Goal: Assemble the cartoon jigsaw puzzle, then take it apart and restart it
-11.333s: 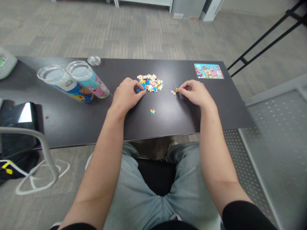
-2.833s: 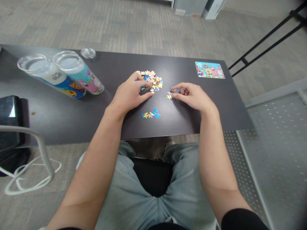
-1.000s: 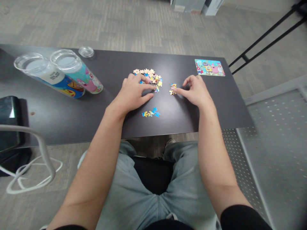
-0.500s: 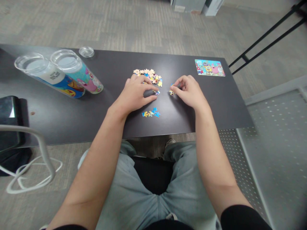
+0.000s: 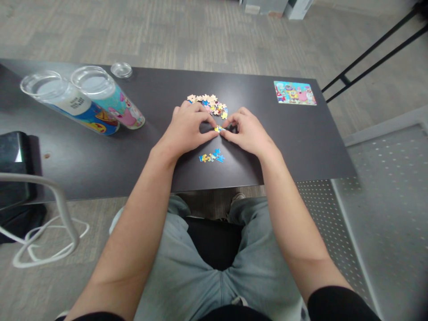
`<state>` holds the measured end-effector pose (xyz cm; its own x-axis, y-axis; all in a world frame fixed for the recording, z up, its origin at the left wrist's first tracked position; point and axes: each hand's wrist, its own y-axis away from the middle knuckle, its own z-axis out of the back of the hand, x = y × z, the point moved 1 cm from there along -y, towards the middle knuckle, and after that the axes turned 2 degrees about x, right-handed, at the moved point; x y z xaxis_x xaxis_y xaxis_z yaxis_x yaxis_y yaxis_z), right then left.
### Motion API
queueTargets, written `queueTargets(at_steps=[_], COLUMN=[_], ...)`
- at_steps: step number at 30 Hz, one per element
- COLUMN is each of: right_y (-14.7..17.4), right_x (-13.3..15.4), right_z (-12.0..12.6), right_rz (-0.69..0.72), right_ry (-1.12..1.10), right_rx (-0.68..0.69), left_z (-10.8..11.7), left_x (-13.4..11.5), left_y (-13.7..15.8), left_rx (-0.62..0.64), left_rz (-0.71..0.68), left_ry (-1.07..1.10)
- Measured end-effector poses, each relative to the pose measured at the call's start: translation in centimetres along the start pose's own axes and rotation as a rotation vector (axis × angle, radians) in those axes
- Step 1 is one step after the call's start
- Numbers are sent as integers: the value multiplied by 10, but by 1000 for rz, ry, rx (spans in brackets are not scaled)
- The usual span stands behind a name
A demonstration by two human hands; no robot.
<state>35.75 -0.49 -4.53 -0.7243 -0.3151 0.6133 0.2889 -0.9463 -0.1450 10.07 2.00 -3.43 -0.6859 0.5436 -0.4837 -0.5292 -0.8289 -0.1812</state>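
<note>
Small jigsaw puzzle pieces point(image 5: 220, 129), yellow and blue, lie between my two hands just above or on the dark table. My left hand point(image 5: 192, 128) pinches them from the left with thumb and forefinger. From the right, my right hand point(image 5: 245, 131) grips them at its fingertips; its other fingers curl under. Whether the pieces interlock is too small to tell. Behind my hands is a pile of loose puzzle pieces point(image 5: 209, 102), some with the plain tan back up. Nearer me lies a short row of blue and yellow pieces point(image 5: 211, 156).
A cartoon picture card point(image 5: 294, 92) lies at the table's point(image 5: 301, 142) far right. To the left stand two clear-topped printed canisters point(image 5: 90, 107) point(image 5: 117, 102), with a round clear lid point(image 5: 121, 70) behind. A black device point(image 5: 15, 165) and white cable point(image 5: 63, 214) are at the left edge.
My right hand has moved left with its puzzle piece, bringing it up against the piece at my left hand. The left hand has stayed nearly in place.
</note>
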Motion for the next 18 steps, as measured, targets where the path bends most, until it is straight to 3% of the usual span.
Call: queueTargets(at_steps=[10, 18], right_y=[2, 4], right_x=[2, 4], right_z=[8, 13], right_rz=[45, 44], right_ry=[-35, -25], right_rx=[64, 88], left_z=[1, 3], left_x=[-5, -4], left_y=[0, -3], left_rx=[60, 97], left_rz=[9, 43], left_ry=[61, 253])
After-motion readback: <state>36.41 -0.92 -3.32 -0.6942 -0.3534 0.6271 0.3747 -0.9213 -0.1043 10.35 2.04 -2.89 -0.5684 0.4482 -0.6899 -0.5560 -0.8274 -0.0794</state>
